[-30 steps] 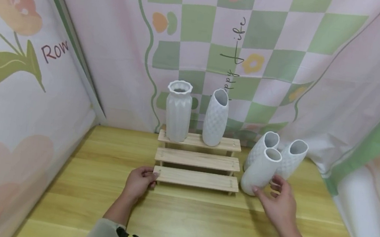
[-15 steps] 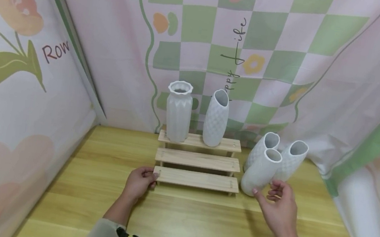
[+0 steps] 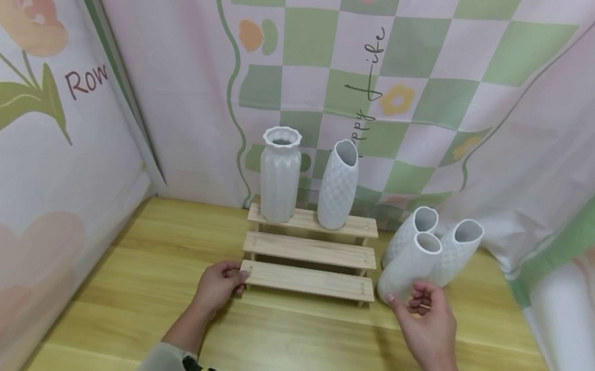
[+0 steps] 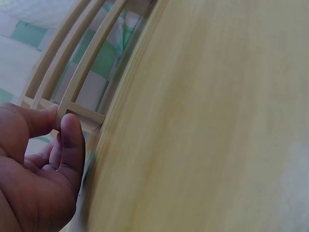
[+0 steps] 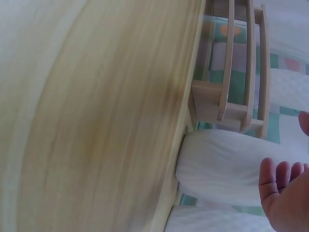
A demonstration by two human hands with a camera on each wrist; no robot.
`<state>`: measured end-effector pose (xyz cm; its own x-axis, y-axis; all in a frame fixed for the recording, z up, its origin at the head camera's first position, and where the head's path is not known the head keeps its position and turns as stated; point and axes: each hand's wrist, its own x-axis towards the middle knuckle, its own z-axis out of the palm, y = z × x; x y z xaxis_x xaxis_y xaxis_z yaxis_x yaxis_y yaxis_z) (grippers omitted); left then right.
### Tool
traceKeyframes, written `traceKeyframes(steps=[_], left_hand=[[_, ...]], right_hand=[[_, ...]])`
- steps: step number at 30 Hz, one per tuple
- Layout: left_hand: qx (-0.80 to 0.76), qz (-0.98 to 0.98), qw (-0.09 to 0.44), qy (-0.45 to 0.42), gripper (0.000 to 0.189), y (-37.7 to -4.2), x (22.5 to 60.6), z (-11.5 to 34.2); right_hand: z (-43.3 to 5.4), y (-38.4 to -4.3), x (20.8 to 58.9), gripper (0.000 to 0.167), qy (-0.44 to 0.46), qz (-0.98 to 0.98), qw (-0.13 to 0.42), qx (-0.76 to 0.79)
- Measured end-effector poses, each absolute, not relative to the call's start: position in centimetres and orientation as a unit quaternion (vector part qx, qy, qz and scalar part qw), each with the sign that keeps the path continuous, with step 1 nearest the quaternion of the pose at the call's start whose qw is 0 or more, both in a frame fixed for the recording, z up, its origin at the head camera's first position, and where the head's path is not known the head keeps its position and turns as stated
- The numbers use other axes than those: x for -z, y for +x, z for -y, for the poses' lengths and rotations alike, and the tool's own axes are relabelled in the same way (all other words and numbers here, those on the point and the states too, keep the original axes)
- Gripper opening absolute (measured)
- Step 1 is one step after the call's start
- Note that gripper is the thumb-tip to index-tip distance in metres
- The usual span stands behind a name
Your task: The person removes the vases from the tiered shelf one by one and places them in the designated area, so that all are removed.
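Observation:
A three-tier wooden display stand (image 3: 307, 281) stands on the table. My left hand (image 3: 216, 287) pinches the left end of its lowest board between thumb and finger, also plain in the left wrist view. To the right of the stand is a cluster of three white vases. My right hand (image 3: 428, 328) is in front of the nearest vase (image 3: 405, 268), its thumb and loosely bent fingers apart and overlapping the vase's lower part in the head view. In the right wrist view the fingers (image 5: 282, 176) show against that vase with no grip around it.
On the top board stand a fluted white vase (image 3: 278, 183) and a slant-mouthed textured vase (image 3: 337, 191). Two more textured vases, a left one (image 3: 403, 237) and a right one (image 3: 454, 256), stand behind the nearest vase. A patterned curtain (image 3: 317, 37) hangs behind the wooden table (image 3: 286, 353).
My right hand has drawn slightly down and then left across the front of the nearest vase. The left hand, the stand and the vases stay in place.

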<state>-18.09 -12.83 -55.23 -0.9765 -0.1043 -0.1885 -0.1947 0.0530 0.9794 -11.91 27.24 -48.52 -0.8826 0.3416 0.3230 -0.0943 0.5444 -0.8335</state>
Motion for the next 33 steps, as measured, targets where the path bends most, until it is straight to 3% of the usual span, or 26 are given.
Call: traceKeyframes(steps=[33], left_hand=[[-0.684,-0.722,0.034,-0.100,0.038,-18.1,55.1,13.0]], right_hand=[[-24.3,-13.1,48.0,0.047,-0.037,0.845,0.222,-0.485]])
